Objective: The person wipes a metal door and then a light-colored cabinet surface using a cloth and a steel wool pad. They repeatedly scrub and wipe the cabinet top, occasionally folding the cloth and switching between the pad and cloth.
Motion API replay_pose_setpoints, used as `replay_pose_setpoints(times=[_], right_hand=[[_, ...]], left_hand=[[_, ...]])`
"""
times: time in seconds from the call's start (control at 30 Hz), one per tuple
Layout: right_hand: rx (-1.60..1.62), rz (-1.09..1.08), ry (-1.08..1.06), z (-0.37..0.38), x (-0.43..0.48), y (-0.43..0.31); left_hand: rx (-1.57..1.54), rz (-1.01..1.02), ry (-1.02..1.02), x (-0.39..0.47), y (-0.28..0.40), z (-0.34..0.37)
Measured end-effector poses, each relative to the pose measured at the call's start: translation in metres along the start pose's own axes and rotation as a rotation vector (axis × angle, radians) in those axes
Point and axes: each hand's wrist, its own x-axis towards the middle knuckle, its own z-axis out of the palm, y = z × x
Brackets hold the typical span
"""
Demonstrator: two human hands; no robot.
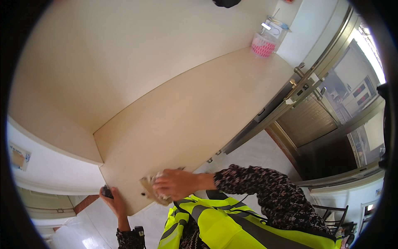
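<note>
My right hand (177,184) presses a crumpled beige cloth (157,188) on the near end of a long cream counter (174,115), close to its edge. The fingers are bent over the cloth. At the counter's lower left corner is my left hand (113,200), holding a small dark object (107,191) between thumb and fingers; what it is cannot be told. A small dark spot (143,194) shows near the cloth.
A pink and white plastic basket (263,46) with thin items stands at the counter's far end. Along the right side is a metal-framed door with a lock and handle (303,88). A dark chair (337,218) stands at lower right.
</note>
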Motion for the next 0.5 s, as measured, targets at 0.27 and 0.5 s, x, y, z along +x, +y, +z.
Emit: replay_pose_setpoints(times=[0.27,0.5], right_hand=[[-0.217,0.470,0.060,-0.108,-0.087,0.154],[-0.612,1.052,0.236,-0.200,-0.173,0.298]], left_hand=[[0.150,0.014,0.108,0.002,0.012,0.006],[0.309,-0.050,0.137,0.000,0.033,0.009]])
